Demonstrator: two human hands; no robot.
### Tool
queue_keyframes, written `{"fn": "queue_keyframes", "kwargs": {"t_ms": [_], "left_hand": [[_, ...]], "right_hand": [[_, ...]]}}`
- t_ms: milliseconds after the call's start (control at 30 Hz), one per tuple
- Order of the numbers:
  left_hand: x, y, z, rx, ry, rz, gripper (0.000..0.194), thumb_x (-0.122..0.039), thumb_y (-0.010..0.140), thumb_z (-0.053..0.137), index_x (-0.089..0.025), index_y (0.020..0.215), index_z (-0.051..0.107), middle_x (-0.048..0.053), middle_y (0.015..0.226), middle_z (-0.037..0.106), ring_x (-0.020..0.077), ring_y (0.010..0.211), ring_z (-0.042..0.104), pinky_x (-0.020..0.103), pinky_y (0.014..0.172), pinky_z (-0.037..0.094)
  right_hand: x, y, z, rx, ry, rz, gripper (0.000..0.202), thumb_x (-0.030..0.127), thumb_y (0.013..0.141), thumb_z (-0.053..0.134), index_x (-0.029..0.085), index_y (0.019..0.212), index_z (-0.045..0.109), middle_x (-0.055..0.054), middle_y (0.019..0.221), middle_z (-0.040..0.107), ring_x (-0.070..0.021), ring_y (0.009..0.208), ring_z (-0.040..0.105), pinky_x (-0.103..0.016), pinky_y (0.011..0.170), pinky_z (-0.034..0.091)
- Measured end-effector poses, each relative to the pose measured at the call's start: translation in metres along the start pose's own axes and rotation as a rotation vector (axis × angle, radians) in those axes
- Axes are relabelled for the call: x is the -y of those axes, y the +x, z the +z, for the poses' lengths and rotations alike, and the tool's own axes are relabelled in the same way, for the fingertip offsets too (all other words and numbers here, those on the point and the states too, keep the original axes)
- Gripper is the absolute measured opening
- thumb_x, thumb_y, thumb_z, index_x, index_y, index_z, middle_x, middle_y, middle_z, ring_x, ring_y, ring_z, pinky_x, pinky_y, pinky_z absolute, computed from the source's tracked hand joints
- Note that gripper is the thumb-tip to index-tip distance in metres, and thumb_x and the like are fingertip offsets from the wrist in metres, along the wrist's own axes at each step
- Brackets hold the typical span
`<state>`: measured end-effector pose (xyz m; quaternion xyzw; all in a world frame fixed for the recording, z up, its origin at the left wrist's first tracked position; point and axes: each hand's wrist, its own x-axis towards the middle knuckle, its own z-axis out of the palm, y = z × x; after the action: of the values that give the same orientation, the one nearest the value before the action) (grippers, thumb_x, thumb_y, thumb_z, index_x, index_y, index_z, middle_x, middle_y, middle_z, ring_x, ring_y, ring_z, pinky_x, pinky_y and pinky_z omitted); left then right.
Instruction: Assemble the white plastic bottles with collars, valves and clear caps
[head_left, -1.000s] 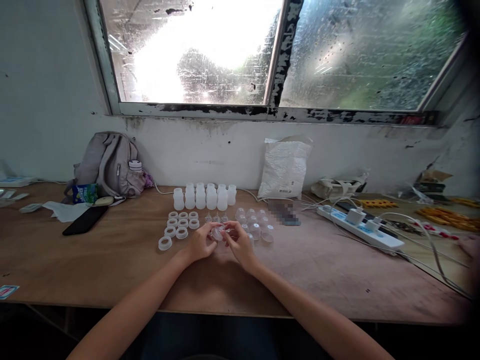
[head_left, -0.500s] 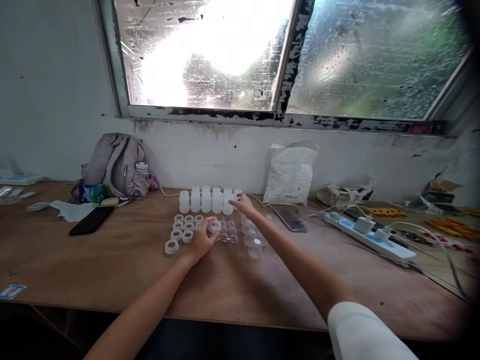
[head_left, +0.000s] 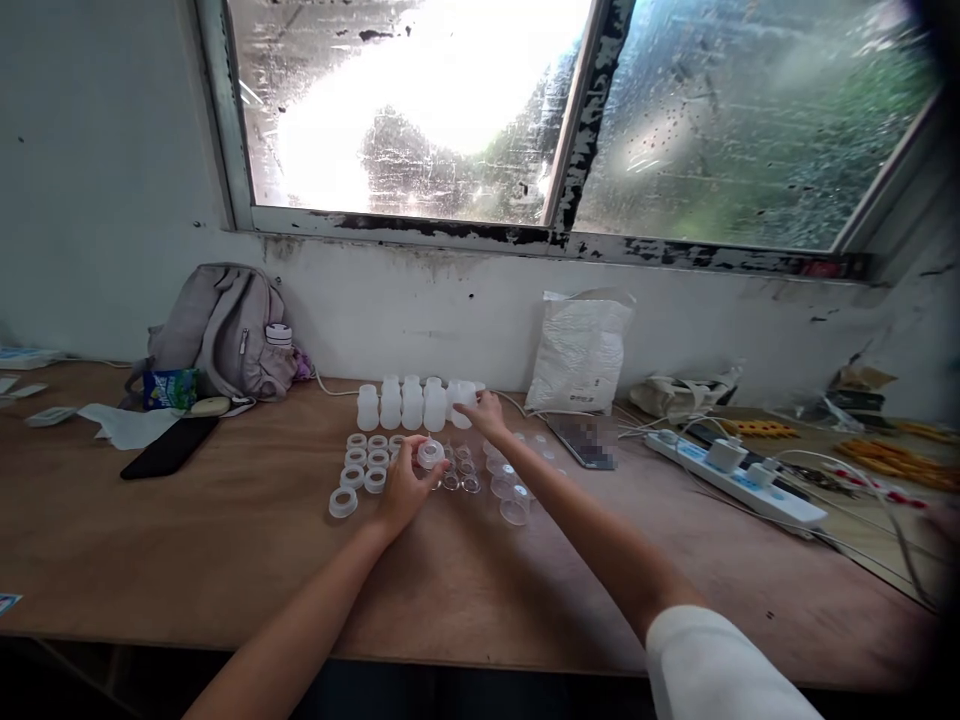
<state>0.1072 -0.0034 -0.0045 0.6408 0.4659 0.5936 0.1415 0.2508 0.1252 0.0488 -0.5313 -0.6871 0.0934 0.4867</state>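
My left hand [head_left: 403, 492] is closed around a translucent screw ring [head_left: 430, 455] with a clear nipple-like piece in it, held above the table. At the right end of a row of frosted small bottles [head_left: 412, 404], my right hand [head_left: 489, 416] grips one bottle [head_left: 463, 394], which looks tilted with its neck to the right. Loose screw rings [head_left: 343, 502] lie in rows left of my left hand. Small clear nipple-like pieces [head_left: 451, 481] sit just right of it. Clear dome caps [head_left: 514, 512] stand in rows under my right forearm, which partly hides them.
A white plastic bag [head_left: 579, 352] leans on the wall, with a phone [head_left: 583, 443] before it. On the right are a power strip [head_left: 739, 480] and cables. To the left, a grey backpack [head_left: 217, 330] stands behind a black phone [head_left: 169, 448].
My right hand has taken hold of the end bottle, which has tipped from upright. My left hand still holds the ring at nearly the same spot. The view has shifted slightly.
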Motion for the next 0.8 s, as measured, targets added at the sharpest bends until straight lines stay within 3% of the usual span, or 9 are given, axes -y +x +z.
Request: {"fn": "queue_keyframes", "kwargs": {"t_ms": [100,200,333,567,800], "left_hand": [[-0.009,-0.003,-0.003,0.005,-0.042,0.016,0.029,-0.034,0.077,0.051,-0.021,0.101,0.041,0.004,0.096,0.056,0.0154,0.088,0.055,0.029,0.076,0.043],[-0.017,-0.007,-0.006,0.008,-0.101,0.057,0.023,-0.032,0.083,0.041,-0.021,0.103,0.040,0.004,0.097,0.056,0.0151,0.090,0.053,0.030,0.080,0.041],[-0.021,-0.010,-0.007,0.013,-0.145,0.095,0.023,-0.031,0.085,0.035,-0.022,0.106,0.040,0.005,0.100,0.054,0.0153,0.094,0.051,0.031,0.084,0.038],[-0.021,-0.013,-0.003,0.096,-0.077,0.170,0.029,-0.030,0.080,0.046,-0.020,0.107,0.043,0.006,0.102,0.053,0.0168,0.091,0.051,0.030,0.081,0.040],[-0.024,-0.011,-0.002,0.135,0.011,0.223,0.028,-0.025,0.074,0.055,-0.020,0.101,0.048,0.005,0.097,0.054,0.0167,0.088,0.051,0.029,0.079,0.041]], "right_hand": [[0.017,-0.042,-0.027,-0.022,0.076,-0.137,0.047,0.040,0.063,0.061,0.014,0.099,0.046,-0.008,0.090,0.058,-0.0183,0.077,0.054,-0.030,0.068,0.042],[0.022,-0.096,-0.046,0.038,0.147,-0.225,0.044,0.038,0.065,0.060,0.016,0.100,0.043,-0.006,0.087,0.059,-0.0177,0.074,0.055,-0.030,0.067,0.043],[0.010,-0.140,-0.045,0.247,0.276,-0.174,0.041,0.034,0.068,0.060,0.019,0.102,0.042,-0.005,0.088,0.061,-0.0183,0.075,0.058,-0.031,0.069,0.046],[0.008,-0.146,-0.027,0.493,0.461,-0.177,0.043,0.027,0.068,0.060,0.019,0.105,0.040,-0.004,0.092,0.059,-0.0162,0.080,0.058,-0.032,0.074,0.048],[0.006,-0.149,-0.024,0.500,0.456,-0.175,0.042,0.025,0.070,0.058,0.019,0.108,0.041,-0.003,0.093,0.058,-0.0156,0.083,0.056,-0.031,0.075,0.046]]}}
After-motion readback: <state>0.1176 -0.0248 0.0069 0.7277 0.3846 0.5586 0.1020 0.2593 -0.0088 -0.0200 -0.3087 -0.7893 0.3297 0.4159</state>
